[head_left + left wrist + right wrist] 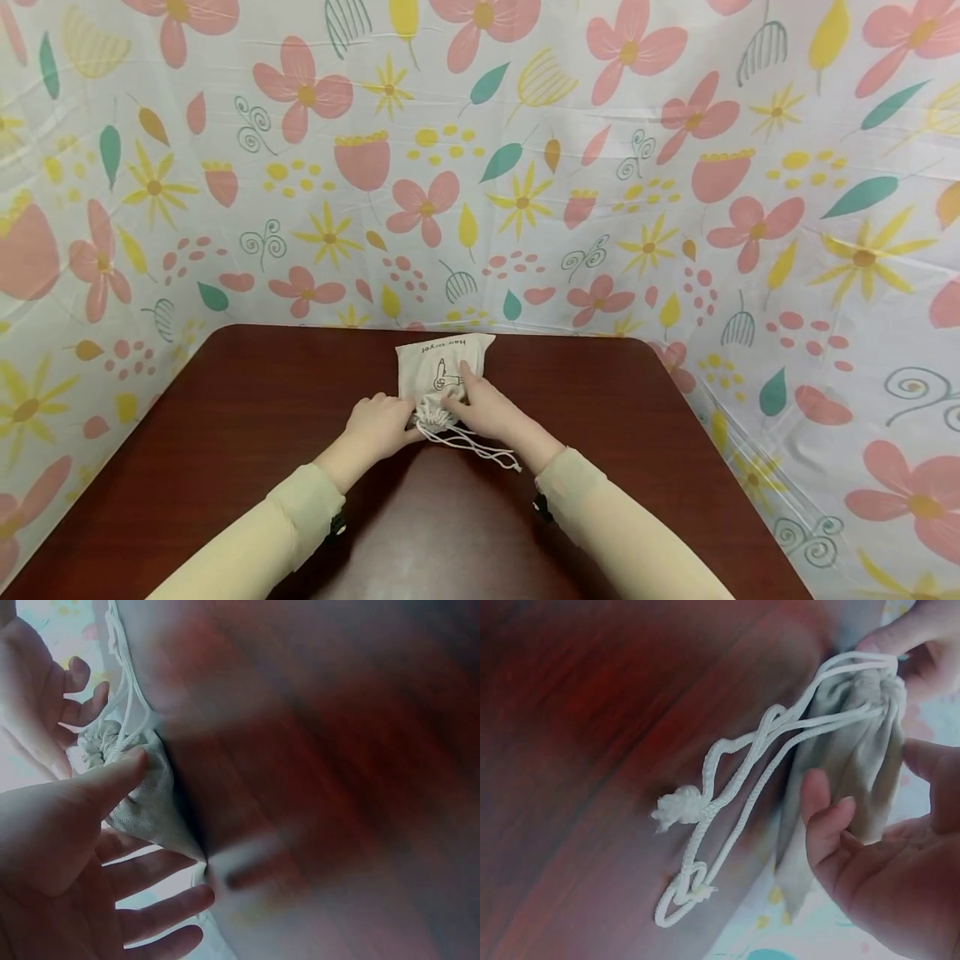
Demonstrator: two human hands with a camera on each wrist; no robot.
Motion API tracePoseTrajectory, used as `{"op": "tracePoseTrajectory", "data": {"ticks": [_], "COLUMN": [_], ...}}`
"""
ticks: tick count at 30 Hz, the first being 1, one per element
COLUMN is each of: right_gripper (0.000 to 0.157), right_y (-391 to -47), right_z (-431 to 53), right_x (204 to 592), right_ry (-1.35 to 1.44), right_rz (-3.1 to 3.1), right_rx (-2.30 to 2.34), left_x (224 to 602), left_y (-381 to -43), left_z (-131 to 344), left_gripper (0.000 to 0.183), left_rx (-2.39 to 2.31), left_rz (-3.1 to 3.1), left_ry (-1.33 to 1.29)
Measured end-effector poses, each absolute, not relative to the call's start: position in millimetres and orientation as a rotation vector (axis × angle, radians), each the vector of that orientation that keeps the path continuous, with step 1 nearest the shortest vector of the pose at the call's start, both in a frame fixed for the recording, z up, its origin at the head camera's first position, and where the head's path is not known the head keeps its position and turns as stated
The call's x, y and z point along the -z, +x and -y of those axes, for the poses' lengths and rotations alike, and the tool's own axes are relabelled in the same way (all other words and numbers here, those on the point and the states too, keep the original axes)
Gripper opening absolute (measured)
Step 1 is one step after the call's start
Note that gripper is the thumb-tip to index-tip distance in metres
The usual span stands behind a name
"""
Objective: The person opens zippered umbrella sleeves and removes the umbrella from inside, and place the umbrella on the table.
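A cream cloth drawstring bag (pixel 420 367), printed with lettering and a hair dryer drawing, lies near the table's far edge. Its gathered mouth faces me, the print upside down in the head view. My left hand (pixel 380 425) holds the mouth's left side. In the left wrist view its thumb presses on the cloth, with fingers spread along the other side. My right hand (pixel 491 408) rests loosely at the bag's right side, thumb near the gathers, one finger stretched over the print. The white knotted cords (pixel 739 761) trail off the mouth. The bag's contents are hidden.
The dark reddish-brown table (pixel 285 375) reaches back to a floral cloth backdrop (pixel 420 250), which also closes in the left and right sides. Dark bands show at both sleeve cuffs.
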State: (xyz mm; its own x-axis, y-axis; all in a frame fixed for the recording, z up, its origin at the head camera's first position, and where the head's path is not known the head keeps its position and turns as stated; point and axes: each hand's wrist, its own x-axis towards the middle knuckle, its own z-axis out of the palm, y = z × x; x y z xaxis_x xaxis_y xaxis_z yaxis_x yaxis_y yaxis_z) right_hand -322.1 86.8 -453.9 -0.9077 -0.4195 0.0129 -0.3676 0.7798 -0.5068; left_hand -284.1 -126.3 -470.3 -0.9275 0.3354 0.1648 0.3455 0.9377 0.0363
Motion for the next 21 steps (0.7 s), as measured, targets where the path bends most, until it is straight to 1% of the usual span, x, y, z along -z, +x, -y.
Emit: {"op": "tracePoseTrajectory", "data": {"ticks": [3, 6, 8, 10, 12, 15, 17, 21], "right_gripper": [0.087, 0.085, 0.079, 0.069, 0.055, 0.041, 0.038, 0.038], "right_y": [-311, -301, -296, -292, -290, -289, -289, -290], "right_z": [-82, -78, -78, -79, -80, -81, -82, -81], "right_x": [453, 453, 453, 454, 454, 455, 456, 458], "right_ry": [-0.631, -0.675, -0.749, -0.837, -0.917, -0.985, -0.998, -1.034], "right_rz": [-2.987, -3.123, -3.211, -3.273, -3.306, -3.321, -3.324, -3.33], "right_rx": [0.597, 0.436, 0.35, 0.286, 0.25, 0.217, 0.202, 0.141], "left_x": [469, 466, 463, 460, 459, 460, 463, 468], "left_y": [-279, -274, -271, -268, -266, -265, -266, -269], "left_z": [130, 131, 129, 127, 124, 119, 116, 110], "left_gripper": [0.043, 0.052, 0.059, 0.063, 0.058, 0.048, 0.042, 0.036], "left_rx": [0.123, 0.182, 0.241, 0.29, 0.324, 0.338, 0.314, 0.249], "left_rz": [2.964, 2.993, 2.977, 2.937, 2.883, 2.815, 2.779, 2.722], "left_ry": [-0.523, -0.514, -0.511, -0.51, -0.51, -0.507, -0.503, -0.521]}}
